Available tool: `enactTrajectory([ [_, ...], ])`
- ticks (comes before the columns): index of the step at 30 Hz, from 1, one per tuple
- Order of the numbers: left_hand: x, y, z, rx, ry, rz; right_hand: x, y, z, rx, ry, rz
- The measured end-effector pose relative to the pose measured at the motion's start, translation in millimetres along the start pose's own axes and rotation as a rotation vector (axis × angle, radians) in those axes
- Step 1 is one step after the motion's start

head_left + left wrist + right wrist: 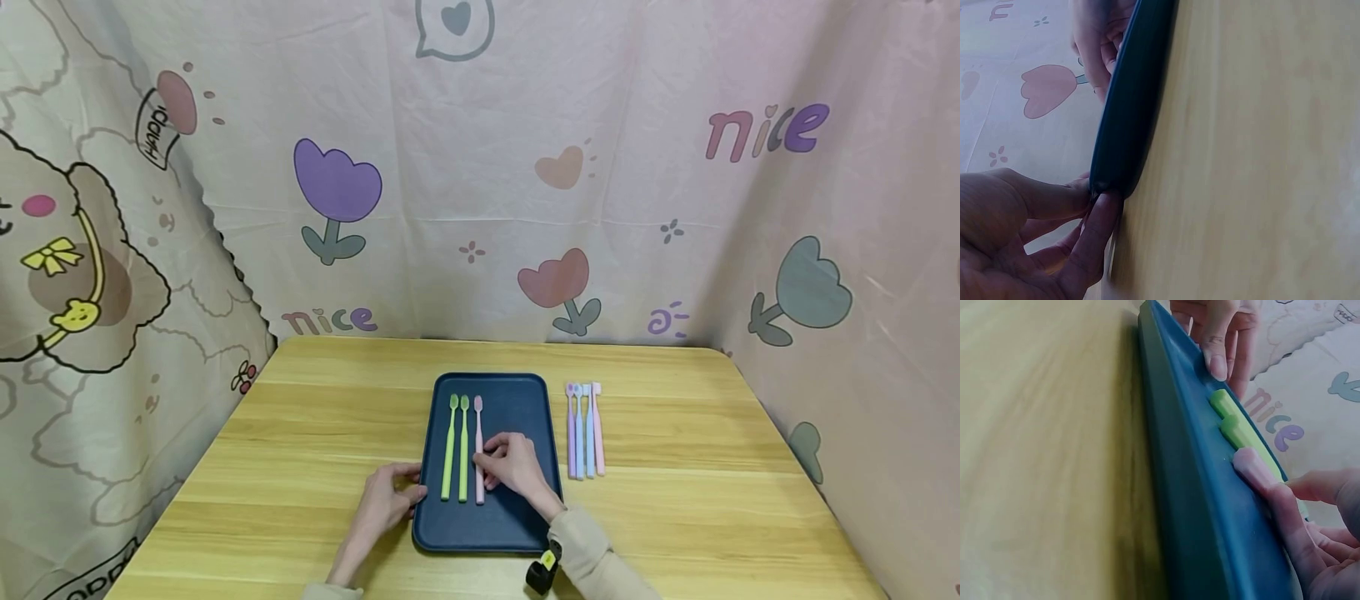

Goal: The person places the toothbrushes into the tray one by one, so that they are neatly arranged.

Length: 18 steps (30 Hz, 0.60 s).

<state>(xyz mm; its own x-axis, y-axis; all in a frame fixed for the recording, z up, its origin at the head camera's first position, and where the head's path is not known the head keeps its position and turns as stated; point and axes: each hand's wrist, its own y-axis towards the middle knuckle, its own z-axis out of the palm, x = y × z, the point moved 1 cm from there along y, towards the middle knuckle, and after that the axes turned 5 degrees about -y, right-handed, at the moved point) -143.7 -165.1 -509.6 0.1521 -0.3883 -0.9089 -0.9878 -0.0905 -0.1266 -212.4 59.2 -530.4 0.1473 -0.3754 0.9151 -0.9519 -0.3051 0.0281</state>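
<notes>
A dark blue tray (pixel 521 400) lies on the table, and my left hand (pixel 382 502) grips its left edge, thumb over the rim. In the right wrist view that thumb (pixel 1217 362) shows on the rim. My right hand (pixel 517 465) reaches over the tray and pinches the handle of a pink toothbrush (pixel 478 425) between thumb and finger. Left of it, two green toothbrushes, one outer (pixel 448 454) and one inner (pixel 463 454), lie side by side, heads toward the far end. The pink one lines up roughly parallel with them.
Right of the tray on the wooden table (pixel 675 433) lies a row of several toothbrushes: a purple one (pixel 571 433), blue ones (pixel 579 437) and a pink one (pixel 598 442). A printed curtain (pixel 465 167) hangs behind the table's far edge.
</notes>
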Motion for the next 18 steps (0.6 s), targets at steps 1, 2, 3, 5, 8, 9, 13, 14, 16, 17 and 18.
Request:
enactTrajectory([
  [1,0.1,0.0,0.0,0.000,-0.002,0.000,0.0,-0.7,-0.1,0.005,0.007,0.001],
  [2,-0.1,-0.1,-0.1,-0.001,-0.002,-0.001,-0.1,-1.2,0.0,0.011,0.013,0.005],
  [3,0.0,-0.2,-0.2,-0.002,-0.002,-0.001,-0.2,-1.6,0.1,0.018,0.017,0.009],
  [5,-0.1,-0.3,-0.3,0.000,-0.001,0.000,-0.5,-1.9,0.7,0.031,0.028,0.019],
  [8,-0.2,-0.7,-0.6,0.002,-0.002,0.004,-0.5,-1.6,1.8,0.038,0.028,0.025],
  [9,-0.1,-0.7,-0.5,0.003,-0.002,0.007,-0.5,-1.5,2.2,0.038,0.028,0.024],
  [13,-0.1,-0.8,-0.4,0.006,-0.003,0.018,0.3,-1.2,2.9,0.036,0.021,0.018],
  [14,0.1,-0.7,-0.4,0.006,-0.003,0.021,0.5,-1.1,2.9,0.035,0.019,0.019],
  [16,-0.1,-0.8,-0.6,0.005,-0.002,0.026,1.0,-1.2,3.1,0.035,0.023,0.018],
  [17,-0.2,-0.8,-0.8,0.005,0.000,0.032,1.1,-1.1,3.3,0.035,0.023,0.018],
  [18,-0.3,-0.9,-0.9,0.005,0.001,0.035,1.4,-1.1,3.5,0.036,0.027,0.018],
])
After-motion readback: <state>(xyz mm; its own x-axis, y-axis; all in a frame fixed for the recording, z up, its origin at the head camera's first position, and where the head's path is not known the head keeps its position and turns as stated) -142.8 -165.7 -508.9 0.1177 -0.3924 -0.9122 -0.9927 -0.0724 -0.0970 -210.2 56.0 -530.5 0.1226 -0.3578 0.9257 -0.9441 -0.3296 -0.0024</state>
